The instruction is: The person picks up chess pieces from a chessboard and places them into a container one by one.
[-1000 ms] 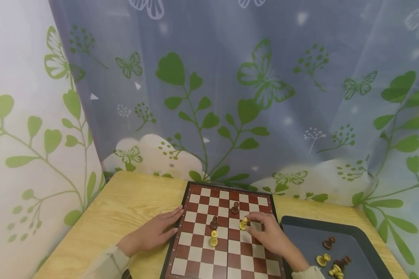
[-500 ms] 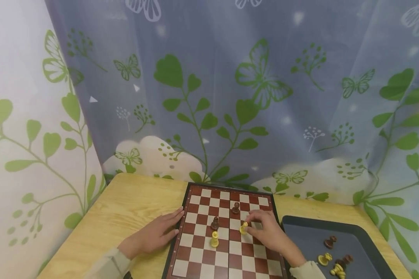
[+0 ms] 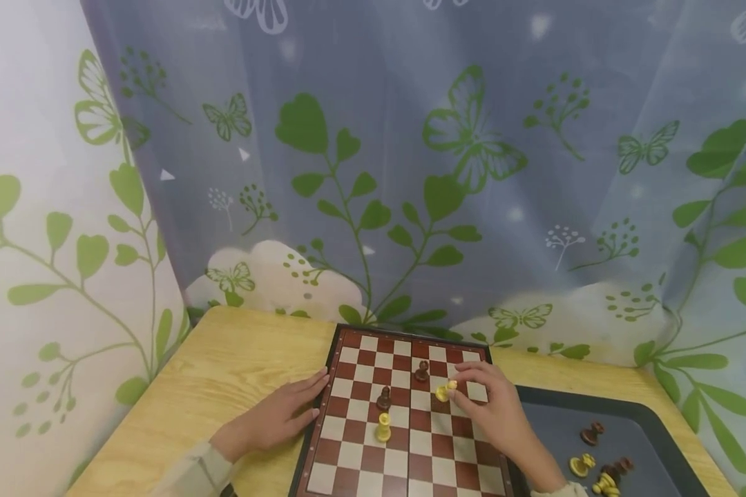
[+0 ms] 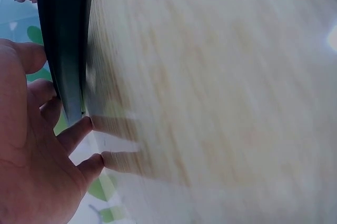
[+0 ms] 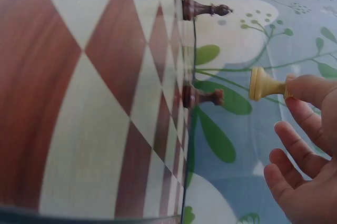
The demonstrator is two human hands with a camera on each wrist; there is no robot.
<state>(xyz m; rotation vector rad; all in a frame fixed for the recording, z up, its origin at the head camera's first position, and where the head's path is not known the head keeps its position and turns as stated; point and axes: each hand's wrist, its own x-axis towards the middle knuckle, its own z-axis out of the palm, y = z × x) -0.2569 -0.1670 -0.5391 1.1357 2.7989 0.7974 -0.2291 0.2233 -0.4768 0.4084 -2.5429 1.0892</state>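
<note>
Chessboard (image 3: 368, 478) with Pieces: Three Standing, One Held, Four Off the Board

Item held: one yellow chess piece (image 3: 442, 393), above the right half of the chessboard, its base apparently clear of the squares and tilted in the head view. Right hand (image 3: 497, 412) pinches it near the top between thumb and finger.

Left hand (image 3: 280, 413): fingers extended, gripping nothing, fingertips at the chessboard's left edge.

Progress, as judged: partway. Three pieces are upright on the chessboard: a yellow rook-like piece (image 3: 383, 428) left of its centre line; a dark bishop-like piece (image 3: 383, 398) just beyond that one; a dark rook-like piece (image 3: 422, 371) farther back, right of the centre line. The held piece is not set down. Four remain off the chessboard.

Also present: black tray (image 3: 587, 393), right of the chessboard, containing a dark piece (image 3: 593, 433), a yellow piece (image 3: 581, 464), a second dark piece (image 3: 623, 465) and a second yellow piece (image 3: 606, 484), the last two together. Wooden table (image 3: 249, 345) under the chessboard; leaf-printed cloth (image 3: 373, 207) behind it.

Obstructions: the right hand and forearm cover squares along the chessboard's right side. The dark rook-like piece is near the held one and could be knocked.
</note>
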